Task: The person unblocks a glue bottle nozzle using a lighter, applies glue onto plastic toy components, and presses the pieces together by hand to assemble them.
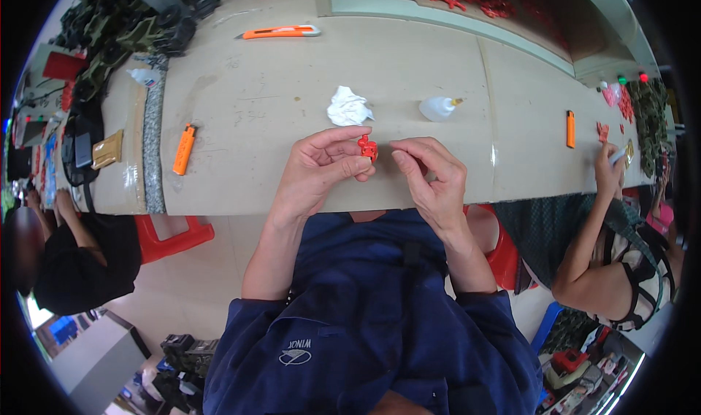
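Over the near part of the table, my left hand (318, 168) pinches a small red plastic part (367, 149) between thumb and fingers. The part has an irregular shape with little knobs, and fingertips cover some of it. Just to its right is my right hand (436, 174), thumb and forefinger drawn together in a pinch, apart from the red part. Whatever those fingertips may hold is too small to make out. A crumpled white tissue (348, 107) lies beyond my left hand. Beyond my right hand, a small white squeeze bottle (438, 108) with a yellowish tip lies on its side.
An orange utility knife (281, 32) lies far back on the table (248, 108). Orange lighters (185, 149) (570, 129) lie left and right. A shelf (453, 12) holding red parts stands at the back. Dark green parts (109, 35) are heaped far left. Co-workers sit at both sides.
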`<state>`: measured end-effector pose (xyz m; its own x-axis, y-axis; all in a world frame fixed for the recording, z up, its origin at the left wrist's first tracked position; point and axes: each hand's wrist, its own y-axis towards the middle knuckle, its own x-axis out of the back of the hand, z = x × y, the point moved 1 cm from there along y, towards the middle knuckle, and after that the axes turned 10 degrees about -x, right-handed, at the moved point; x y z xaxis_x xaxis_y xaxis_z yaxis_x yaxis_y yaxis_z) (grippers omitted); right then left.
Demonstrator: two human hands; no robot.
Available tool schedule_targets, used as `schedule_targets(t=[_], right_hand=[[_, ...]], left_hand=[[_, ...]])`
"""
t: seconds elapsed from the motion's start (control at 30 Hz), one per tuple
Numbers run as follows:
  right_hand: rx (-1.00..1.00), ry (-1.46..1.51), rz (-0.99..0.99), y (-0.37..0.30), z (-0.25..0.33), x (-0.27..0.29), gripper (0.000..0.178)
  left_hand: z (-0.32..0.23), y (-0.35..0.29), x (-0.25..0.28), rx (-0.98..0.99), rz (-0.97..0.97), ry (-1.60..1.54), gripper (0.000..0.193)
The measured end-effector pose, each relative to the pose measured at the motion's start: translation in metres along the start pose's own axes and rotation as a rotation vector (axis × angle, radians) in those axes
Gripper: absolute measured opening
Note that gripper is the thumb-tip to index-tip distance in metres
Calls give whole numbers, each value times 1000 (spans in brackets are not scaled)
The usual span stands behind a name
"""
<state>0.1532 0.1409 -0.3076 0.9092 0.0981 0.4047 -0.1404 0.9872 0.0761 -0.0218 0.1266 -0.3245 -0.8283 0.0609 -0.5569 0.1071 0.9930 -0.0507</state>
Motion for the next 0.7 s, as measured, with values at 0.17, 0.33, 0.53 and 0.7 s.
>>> schedule_targets(t=[0.17,0.33,0.53,0.7], right_hand=[[-82,266,-94,-15,-31,11,11],[-82,355,-112,-17,-34,15,11],[-46,352,-101,-15,-38,14,10],[-51,352,-80,-16,-38,16,10]], left_hand=[[15,7,-19,103,89,42,33],[19,10,-26,172,116,73,33],[19,10,-18,254,138,-77,35],[19,10,-14,272,138,-115,35]])
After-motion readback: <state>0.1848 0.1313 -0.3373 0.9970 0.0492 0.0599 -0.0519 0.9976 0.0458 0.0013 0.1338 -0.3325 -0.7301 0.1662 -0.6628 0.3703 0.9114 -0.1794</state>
